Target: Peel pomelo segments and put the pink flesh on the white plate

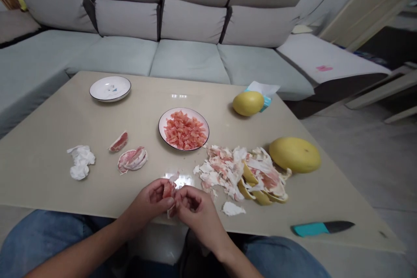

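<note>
Near the table's front edge, my left hand (150, 200) is closed around a pink pomelo segment (167, 189). My right hand (197, 208) meets it from the right, its thumb and fingers pinched at the segment's edge, where a bit of pale membrane seems to be. Beyond my hands is a dark-rimmed plate (160, 134) heaped with peeled pink pomelo flesh (184, 130). Unpeeled pomelo segments (133, 159) lie to the left, one (119, 142) a little apart. On the right spreads a pile of pomelo peel and membrane scraps (224, 169).
Two whole yellow pomelos (248, 103) (295, 154) sit on the right side, the farther one by a tissue pack (265, 91). A knife (322, 228) with a teal handle lies front right. Crumpled tissue (81, 161) and a white plate (110, 88) are on the left.
</note>
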Demonstrator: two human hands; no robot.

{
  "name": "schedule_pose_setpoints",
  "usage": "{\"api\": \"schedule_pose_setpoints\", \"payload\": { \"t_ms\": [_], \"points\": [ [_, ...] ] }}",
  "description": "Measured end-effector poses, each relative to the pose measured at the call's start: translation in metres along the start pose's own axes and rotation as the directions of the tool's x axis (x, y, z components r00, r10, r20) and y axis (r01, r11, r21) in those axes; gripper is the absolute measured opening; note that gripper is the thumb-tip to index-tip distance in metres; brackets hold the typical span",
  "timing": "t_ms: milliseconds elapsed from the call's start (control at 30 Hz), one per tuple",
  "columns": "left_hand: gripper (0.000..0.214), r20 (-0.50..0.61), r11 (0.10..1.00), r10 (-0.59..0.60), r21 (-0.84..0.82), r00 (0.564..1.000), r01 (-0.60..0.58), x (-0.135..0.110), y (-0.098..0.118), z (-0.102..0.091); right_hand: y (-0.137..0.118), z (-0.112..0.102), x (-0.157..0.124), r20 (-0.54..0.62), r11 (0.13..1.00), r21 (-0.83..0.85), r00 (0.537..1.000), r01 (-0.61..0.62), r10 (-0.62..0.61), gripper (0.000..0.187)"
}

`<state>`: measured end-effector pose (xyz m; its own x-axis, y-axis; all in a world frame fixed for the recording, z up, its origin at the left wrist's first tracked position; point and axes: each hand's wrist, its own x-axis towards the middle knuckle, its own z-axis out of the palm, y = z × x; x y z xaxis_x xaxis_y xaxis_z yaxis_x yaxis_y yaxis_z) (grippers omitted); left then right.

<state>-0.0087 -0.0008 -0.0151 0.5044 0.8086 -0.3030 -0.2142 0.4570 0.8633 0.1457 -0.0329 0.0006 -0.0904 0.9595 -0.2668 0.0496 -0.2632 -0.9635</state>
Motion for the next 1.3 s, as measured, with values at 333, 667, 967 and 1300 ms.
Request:
{"api": "schedule_pose_setpoints", "payload": {
  "t_ms": [333, 667, 967, 1300],
  "points": [
    [0.021, 0.005, 0.997, -0.036, 0.068, 0.999, 0.036, -0.005, 0.01, 0.001, 0.006, -0.007, 0.007, 0.007, 0.988, 0.138, 0.997, -0.072, 0.071, 0.012],
    [0.022, -0.027, 0.996, -0.088, -0.013, 0.996, 0.087, -0.002, 0.016, -0.004, -0.003, -0.024, 0.009, 0.093, 0.995, 0.099, 0.995, -0.03, 0.021, 0.022],
    [0.022, -0.034, 0.999, -0.027, 0.027, 0.999, 0.028, -0.002, 0.016, 0.001, 0.004, -0.011, 0.008, -0.071, 0.995, 0.0, 0.993, 0.095, -0.095, 0.04],
    [0.042, -0.095, 0.994, -0.085, -0.08, 0.992, 0.078, -0.001, 0.0, 0.0, 0.002, -0.009, 0.006, -0.072, 0.939, -0.261, 0.966, 0.224, -0.25, 0.011]
  ]
}}
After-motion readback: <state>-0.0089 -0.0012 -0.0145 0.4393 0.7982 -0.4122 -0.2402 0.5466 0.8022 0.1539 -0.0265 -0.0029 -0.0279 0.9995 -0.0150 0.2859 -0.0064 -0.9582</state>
